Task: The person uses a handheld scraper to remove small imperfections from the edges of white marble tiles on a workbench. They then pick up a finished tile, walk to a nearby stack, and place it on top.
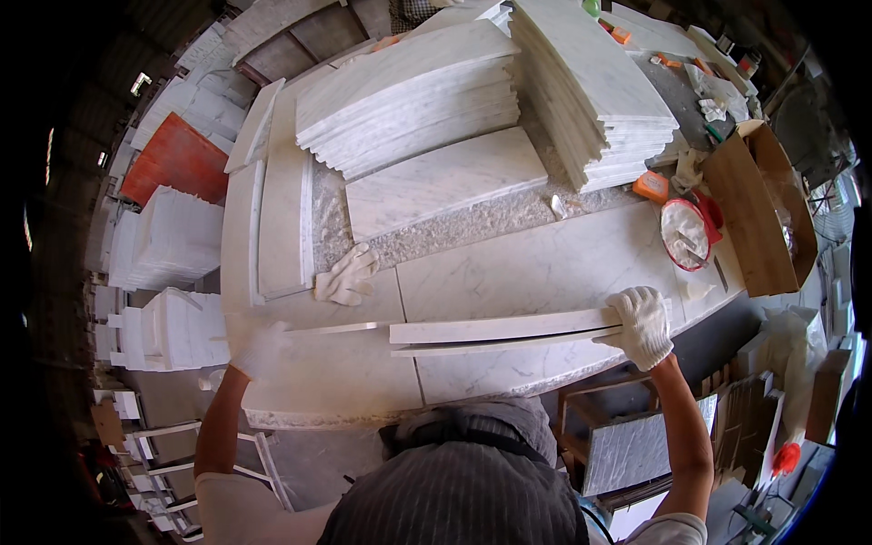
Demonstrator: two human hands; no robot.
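My right hand (643,329), in a white knit glove, is closed round the right end of a long, narrow white marble strip (504,327). A thinner strip (490,346) lies close along its near side, a dark gap between them; its right end also meets the glove. My left hand (257,350), gloved too, is at the left of the marble-topped work surface (536,372), its fingers smeared by motion. Beside it a short thin white strip (350,327) points toward the long one; whether my left hand grips it is unclear. An unworn white glove (348,275) lies just beyond.
Stacked marble slabs (418,95) and a second stack (604,73) stand at the back, with a single slab (445,182) before them. At right are a red-rimmed bowl of white paste (681,227), an orange box (650,187) and an open cardboard box (749,222).
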